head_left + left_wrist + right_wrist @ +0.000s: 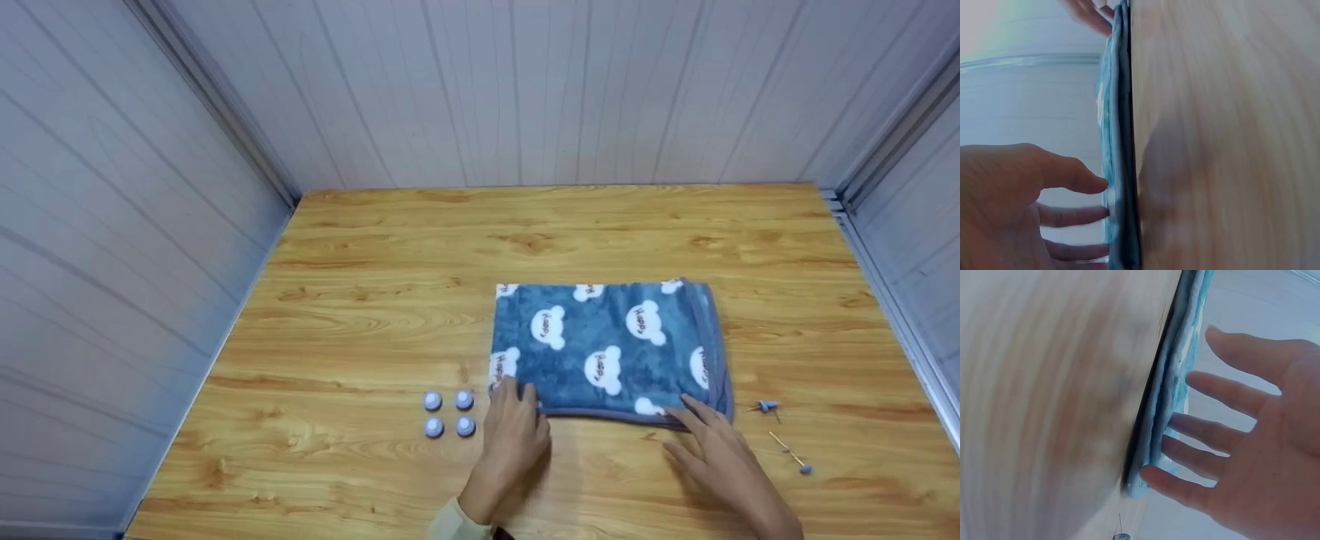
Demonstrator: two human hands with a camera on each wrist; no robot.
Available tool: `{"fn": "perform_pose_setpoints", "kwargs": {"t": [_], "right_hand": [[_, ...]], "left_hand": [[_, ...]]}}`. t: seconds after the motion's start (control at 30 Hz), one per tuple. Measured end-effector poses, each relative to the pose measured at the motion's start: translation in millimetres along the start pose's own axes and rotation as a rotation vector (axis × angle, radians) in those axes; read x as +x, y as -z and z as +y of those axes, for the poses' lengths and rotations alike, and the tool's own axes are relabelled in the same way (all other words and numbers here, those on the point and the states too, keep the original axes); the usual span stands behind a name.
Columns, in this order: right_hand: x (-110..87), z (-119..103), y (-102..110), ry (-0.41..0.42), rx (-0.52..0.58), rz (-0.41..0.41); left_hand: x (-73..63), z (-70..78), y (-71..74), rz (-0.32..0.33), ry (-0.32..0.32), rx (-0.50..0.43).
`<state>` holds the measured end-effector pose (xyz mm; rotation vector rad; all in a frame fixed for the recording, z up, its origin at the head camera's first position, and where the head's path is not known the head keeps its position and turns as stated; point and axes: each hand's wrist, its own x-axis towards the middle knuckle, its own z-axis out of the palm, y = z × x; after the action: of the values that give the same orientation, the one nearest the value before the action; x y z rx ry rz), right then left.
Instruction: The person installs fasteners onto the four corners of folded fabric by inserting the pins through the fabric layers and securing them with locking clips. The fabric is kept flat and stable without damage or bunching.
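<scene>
A folded blue fleece blanket (574, 364), printed with white bear heads reading "Happy", lies flat on the wooden table. My left hand (514, 427) rests its fingertips on the near left corner. At the near right corner, my right hand (716, 454) has its fingers spread over the edge. In the left wrist view, the left fingers touch the top of the blanket's stacked layers (1120, 140), thumb apart from them. The right wrist view shows the right hand (1264, 433) with straight, spread fingers along the folded edge (1154, 416). Neither hand grips anything.
Several small round purple-and-white pieces (464, 399) stand grouped left of the left hand. Right of the blanket lie two small purple-headed pieces with thin shafts, a farther one (766, 406) and a nearer one (805, 469). Pale panelled walls (480, 90) enclose the table (360, 300).
</scene>
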<state>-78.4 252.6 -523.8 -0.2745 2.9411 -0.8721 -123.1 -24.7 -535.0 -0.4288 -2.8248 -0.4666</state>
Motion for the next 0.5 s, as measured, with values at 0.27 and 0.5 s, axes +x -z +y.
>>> {"fn": "perform_pose_setpoints", "kwargs": {"t": [0.27,0.5], "right_hand": [[-5.7,-1.3,9.1,-0.035,0.065,0.081],[-15.4,6.4,14.0,-0.097,-0.005,0.169]], "left_hand": [[14.5,33.4,-7.0,-0.148,-0.184,0.022],[21.8,63.8,-15.9,-0.235,-0.281,0.030]]}}
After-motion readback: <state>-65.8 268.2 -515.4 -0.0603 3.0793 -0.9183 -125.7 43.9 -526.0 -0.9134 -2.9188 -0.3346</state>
